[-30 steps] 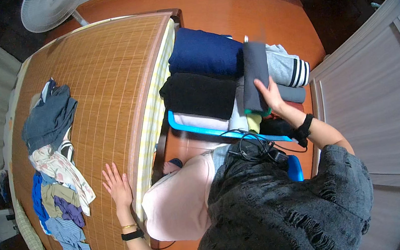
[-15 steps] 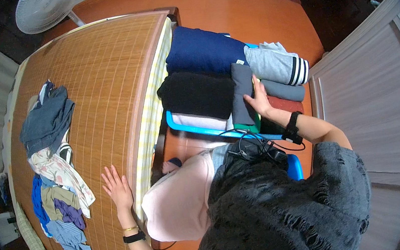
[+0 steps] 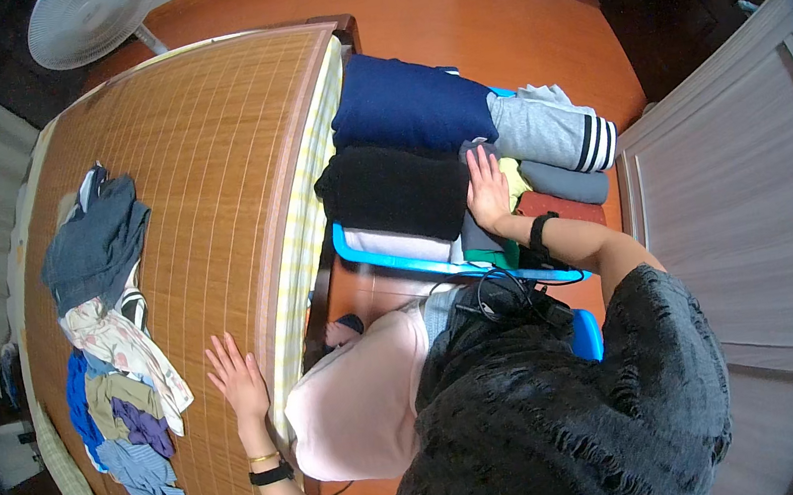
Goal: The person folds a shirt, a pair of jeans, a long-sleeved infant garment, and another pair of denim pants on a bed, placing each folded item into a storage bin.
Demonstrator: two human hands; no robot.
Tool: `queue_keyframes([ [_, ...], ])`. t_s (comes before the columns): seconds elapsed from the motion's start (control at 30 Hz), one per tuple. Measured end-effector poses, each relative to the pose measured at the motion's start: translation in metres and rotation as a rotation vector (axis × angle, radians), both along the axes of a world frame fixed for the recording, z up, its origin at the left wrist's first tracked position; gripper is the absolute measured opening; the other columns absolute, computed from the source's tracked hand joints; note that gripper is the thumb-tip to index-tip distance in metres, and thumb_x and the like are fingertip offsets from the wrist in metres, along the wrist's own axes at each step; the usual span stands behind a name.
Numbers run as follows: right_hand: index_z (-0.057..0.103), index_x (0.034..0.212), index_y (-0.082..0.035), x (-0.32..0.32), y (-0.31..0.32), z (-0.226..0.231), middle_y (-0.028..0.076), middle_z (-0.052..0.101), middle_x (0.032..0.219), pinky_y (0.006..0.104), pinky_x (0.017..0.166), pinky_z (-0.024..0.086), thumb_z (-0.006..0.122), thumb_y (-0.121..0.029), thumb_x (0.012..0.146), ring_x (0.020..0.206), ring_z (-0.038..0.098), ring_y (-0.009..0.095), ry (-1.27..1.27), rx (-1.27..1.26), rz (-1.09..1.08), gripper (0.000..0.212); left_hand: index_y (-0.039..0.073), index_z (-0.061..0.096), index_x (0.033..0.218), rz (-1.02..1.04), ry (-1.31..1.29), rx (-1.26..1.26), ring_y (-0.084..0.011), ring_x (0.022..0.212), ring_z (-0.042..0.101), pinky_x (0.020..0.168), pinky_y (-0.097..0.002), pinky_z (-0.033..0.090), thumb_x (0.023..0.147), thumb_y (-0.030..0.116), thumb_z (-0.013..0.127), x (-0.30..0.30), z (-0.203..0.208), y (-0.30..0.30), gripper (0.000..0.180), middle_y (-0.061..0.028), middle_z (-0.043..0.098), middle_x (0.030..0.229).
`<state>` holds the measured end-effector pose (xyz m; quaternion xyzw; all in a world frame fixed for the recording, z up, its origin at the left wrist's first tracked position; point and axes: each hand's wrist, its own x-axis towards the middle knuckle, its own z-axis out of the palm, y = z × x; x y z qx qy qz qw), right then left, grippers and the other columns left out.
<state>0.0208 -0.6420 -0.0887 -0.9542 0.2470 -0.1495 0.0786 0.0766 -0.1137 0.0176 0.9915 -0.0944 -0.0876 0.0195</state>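
dark grey garment (image 3: pixel 481 237) | rolled, partly covered | lying beside black garment (image 3: pixel 394 191), in blue basket (image 3: pixel 340 243)

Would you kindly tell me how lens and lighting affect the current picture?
In the head view, the mat bows with fisheye distortion and the picture corners go black; also in the head view, the orange floor shows a soft sheen.
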Motion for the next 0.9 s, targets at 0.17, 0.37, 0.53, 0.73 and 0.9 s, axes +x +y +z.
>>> queue_keyframes([
  [0.17, 0.028, 0.141, -0.012, 0.016, -0.023, -0.017, 0.012, 0.024, 0.148, 0.0552, 0.102, 0.028, 0.049, -0.022, 0.087, 0.134, 0.024, 0.035, 0.262, 0.069, -0.103, 0.059, 0.018, 0.014, 0.148, -0.020, -0.008, 0.030, -0.0312, 0.142, 0.000, 0.109, -0.0583, 0.004, 0.098, 0.039, 0.022, 0.013, -0.008, -0.019, 0.054, -0.0061, 0.005, 0.155],
  [0.37, 0.036, 0.135, -0.001, 0.036, -0.026, -0.032, 0.023, 0.036, 0.137, 0.0437, 0.107, 0.025, 0.046, -0.002, 0.073, 0.129, 0.031, 0.039, -0.148, 0.005, 0.156, 0.063, 0.016, 0.030, 0.142, 0.064, -0.009, -0.049, -0.0369, 0.139, 0.013, 0.108, -0.0599, 0.011, 0.091, 0.037, 0.045, 0.009, 0.016, -0.018, 0.057, -0.0114, 0.020, 0.151],
  [0.53, 0.009, 0.145, 0.001, 0.000, 0.098, 0.140, 0.024, 0.004, 0.151, 0.0537, 0.111, 0.002, 0.043, -0.009, 0.082, 0.141, 0.001, 0.038, -0.209, 0.393, 0.753, 0.072, 0.021, 0.019, 0.146, 0.099, -0.053, -0.067, -0.0320, 0.141, 0.005, 0.110, -0.0577, 0.007, 0.097, 0.045, 0.028, 0.003, 0.000, -0.016, 0.056, -0.0078, 0.011, 0.154],
  [0.73, 0.015, 0.142, 0.005, 0.036, 0.210, 0.173, 0.030, 0.011, 0.147, 0.0569, 0.110, 0.006, 0.049, -0.003, 0.078, 0.137, 0.008, 0.047, -0.288, 0.291, 1.405, 0.073, 0.024, 0.015, 0.147, 0.087, -0.022, -0.103, -0.0324, 0.141, 0.002, 0.110, -0.0584, 0.004, 0.097, 0.047, 0.025, -0.013, 0.000, 0.001, 0.056, -0.0082, 0.006, 0.154],
  [0.9, 0.014, 0.145, -0.002, 0.094, 0.297, 0.179, 0.023, 0.005, 0.152, 0.0506, 0.112, 0.007, 0.044, -0.004, 0.082, 0.141, 0.003, 0.038, -0.138, 0.476, 1.539, 0.070, 0.027, 0.008, 0.148, 0.165, 0.086, -0.121, -0.0386, 0.139, -0.011, 0.110, -0.0563, -0.002, 0.091, 0.063, 0.024, -0.010, -0.001, 0.010, 0.069, -0.0116, -0.005, 0.154],
])
